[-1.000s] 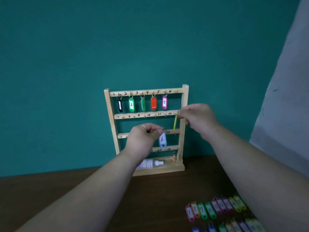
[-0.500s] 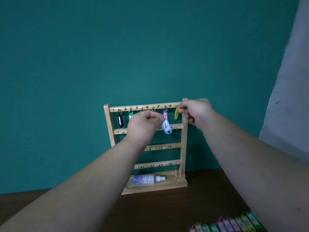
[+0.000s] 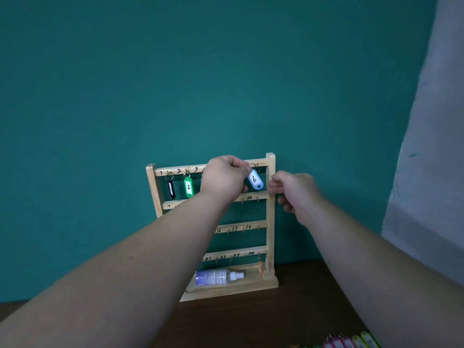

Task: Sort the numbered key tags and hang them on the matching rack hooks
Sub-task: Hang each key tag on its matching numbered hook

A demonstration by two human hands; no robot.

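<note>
the left hand [image 3: 226, 178], at the centre of the frame, pinches the ring end of the pale blue tag marked 6 [image 3: 255, 180], which a second ago dangled low in front of the rack's third rail and is now up at the right end of the top rail, tilted, its ring right by the last hook; whether the ring is already over the hook cannot be told. the right hand [image 3: 293, 194] has dropped from the top rail to just right of the wooden rack [image 3: 270, 222], fingers curled; the yellow-green tag it carried half a second ago is out of sight, so whether it holds anything cannot be told. the black tag [image 3: 171, 189] and the green tag 2 [image 3: 188, 187] hang at the rack's upper left, the next ones hidden behind the left hand. judging by this, tag 6 is about to complete the first row, with the loose tags [image 3: 351, 342] at the lower right edge still to sort.
</note>
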